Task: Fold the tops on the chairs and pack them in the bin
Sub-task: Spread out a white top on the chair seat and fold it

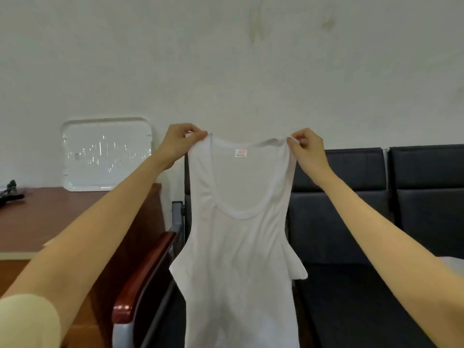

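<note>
A white sleeveless top (238, 259) hangs spread out in front of me, its scoop neck and small pink label facing me. My left hand (182, 140) pinches its left shoulder strap and my right hand (307, 149) pinches its right strap, both raised at the same height. The top's lower part runs out of the frame at the bottom. Behind it stands a row of dark padded chairs (351, 222). No bin is in view.
A brown wooden desk (50, 222) stands at the left with a white tray (106, 155) leaning on the wall and a dark object (10, 192) at its far left. A red-brown chair armrest (148, 270) lies between desk and chairs. Something white (452, 262) shows at the right edge.
</note>
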